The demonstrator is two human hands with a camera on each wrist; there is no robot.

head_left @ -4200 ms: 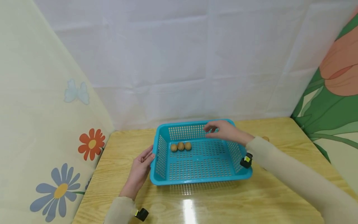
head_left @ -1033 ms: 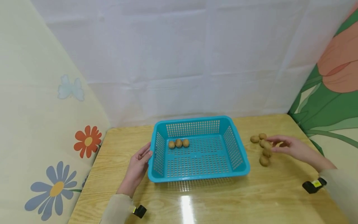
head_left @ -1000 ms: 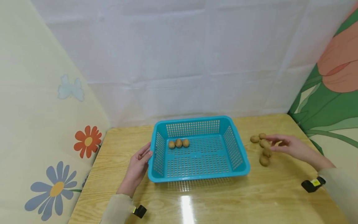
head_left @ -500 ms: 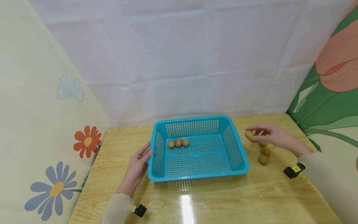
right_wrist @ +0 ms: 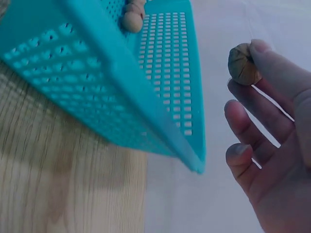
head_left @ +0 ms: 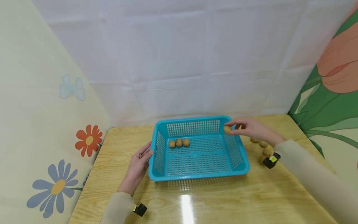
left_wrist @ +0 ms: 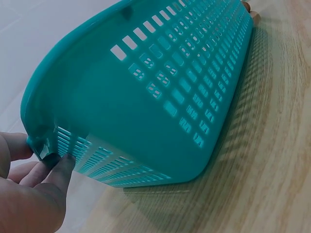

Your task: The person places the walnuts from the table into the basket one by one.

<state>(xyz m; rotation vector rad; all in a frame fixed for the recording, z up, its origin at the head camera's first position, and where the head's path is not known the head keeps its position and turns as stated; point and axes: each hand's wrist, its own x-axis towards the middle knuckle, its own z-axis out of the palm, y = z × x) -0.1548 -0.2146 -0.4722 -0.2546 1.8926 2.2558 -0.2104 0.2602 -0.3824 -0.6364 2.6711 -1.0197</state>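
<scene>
A blue plastic basket (head_left: 195, 178) with perforated walls stands on the table. My left hand (head_left: 138, 162) holds its left end, thumb over the rim and fingers beneath it in the left wrist view. Three walnuts (head_left: 179, 142) sit in a row inside, toward the left back. Between thumb and fingertips my right hand (head_left: 251, 128) pinches another walnut (right_wrist: 243, 64), over the basket's right back corner in the head view. The other fingers of that hand are loosely bent.
Several more walnuts (head_left: 263, 144) lie on the wooden table (head_left: 223, 202) right of the basket, partly hidden by the right wrist and its camera (head_left: 271, 160). A white cloth (head_left: 167, 62) hangs behind; flower-printed panels flank the table.
My right hand has picked a walnut from the group at the right and carried it left to the basket's edge. The left hand has kept its hold on the basket.
</scene>
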